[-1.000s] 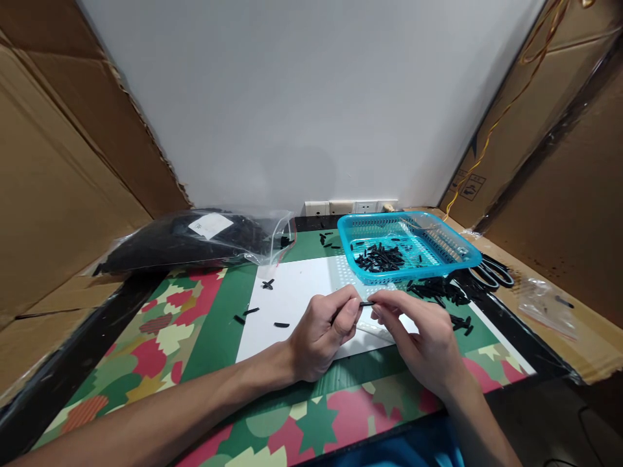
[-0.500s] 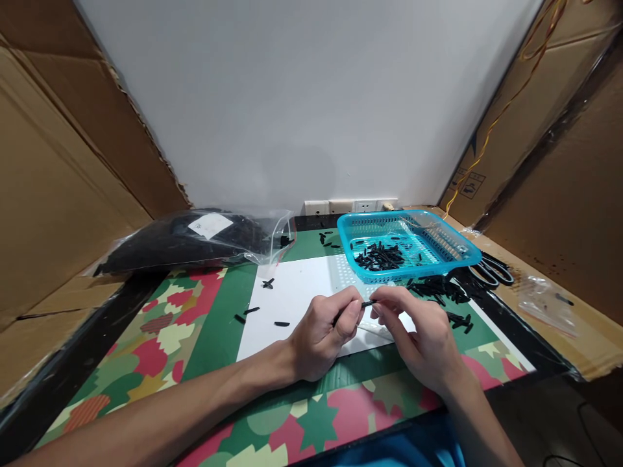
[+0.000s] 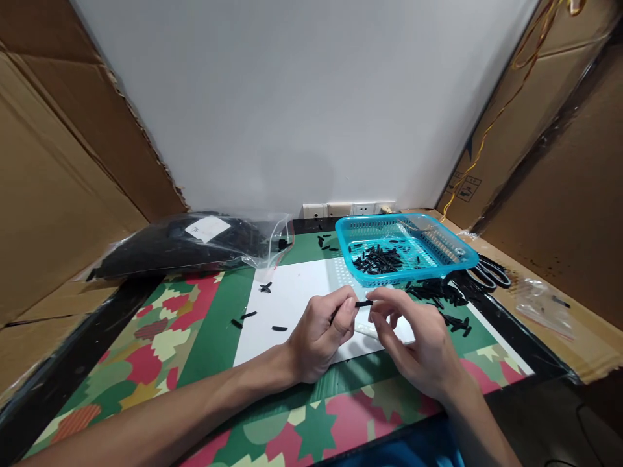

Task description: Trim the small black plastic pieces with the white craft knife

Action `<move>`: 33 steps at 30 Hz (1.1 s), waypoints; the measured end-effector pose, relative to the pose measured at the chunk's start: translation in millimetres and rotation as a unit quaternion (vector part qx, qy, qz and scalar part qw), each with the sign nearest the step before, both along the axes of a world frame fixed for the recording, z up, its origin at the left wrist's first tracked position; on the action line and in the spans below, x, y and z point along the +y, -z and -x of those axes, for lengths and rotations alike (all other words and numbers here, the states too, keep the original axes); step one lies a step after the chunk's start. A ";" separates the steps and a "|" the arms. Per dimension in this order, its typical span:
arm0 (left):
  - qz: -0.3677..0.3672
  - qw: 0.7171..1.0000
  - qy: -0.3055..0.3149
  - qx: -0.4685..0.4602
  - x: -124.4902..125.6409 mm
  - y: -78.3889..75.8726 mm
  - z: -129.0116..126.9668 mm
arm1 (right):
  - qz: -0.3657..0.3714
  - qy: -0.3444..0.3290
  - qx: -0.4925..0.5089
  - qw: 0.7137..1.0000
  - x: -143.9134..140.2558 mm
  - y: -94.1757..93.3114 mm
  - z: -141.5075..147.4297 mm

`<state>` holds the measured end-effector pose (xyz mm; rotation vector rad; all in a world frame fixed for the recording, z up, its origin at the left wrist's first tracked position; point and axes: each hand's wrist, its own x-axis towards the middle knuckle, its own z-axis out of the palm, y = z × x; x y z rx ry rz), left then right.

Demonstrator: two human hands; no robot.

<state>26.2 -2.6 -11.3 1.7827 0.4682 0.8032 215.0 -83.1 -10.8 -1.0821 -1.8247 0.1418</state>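
Between the earlier view and this one, my right hand (image 3: 421, 344) loosened: its fingers, which had pinched the small black piece (image 3: 364, 303), spread half open just beside its tip. My left hand (image 3: 318, 334) kept the piece, thumb and forefinger closed on it, over the white sheet (image 3: 292, 305). Behind lay the blue basket (image 3: 406, 250) with black pieces inside, more loose pieces (image 3: 438, 293) beside it on the table (image 3: 160, 337), and a clear bag (image 3: 189, 241) to the left.
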 end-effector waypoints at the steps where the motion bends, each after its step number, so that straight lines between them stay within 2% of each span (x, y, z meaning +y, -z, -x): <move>1: 0.006 1.000 -0.003 -0.002 0.3 0.5 -0.5 | -0.007 0.009 -0.006 1.000 0.7 0.2 0.5; 5: 0.010 1.000 -0.007 0.000 1.0 0.3 -1.9 | -0.024 0.032 -0.024 0.999 2.9 1.3 0.9; 18: 0.008 1.000 -0.013 0.005 2.7 2.8 0.3 | -0.033 0.038 -0.019 0.999 6.1 3.1 3.2; 26: 0.022 1.000 0.007 -0.015 -1.4 0.9 3.4 | 0.034 -0.005 0.064 0.997 1.1 -1.4 5.9; 33: -0.014 1.000 0.002 0.005 -3.4 -4.4 4.3 | 0.027 0.012 0.075 0.997 -0.2 -4.6 6.5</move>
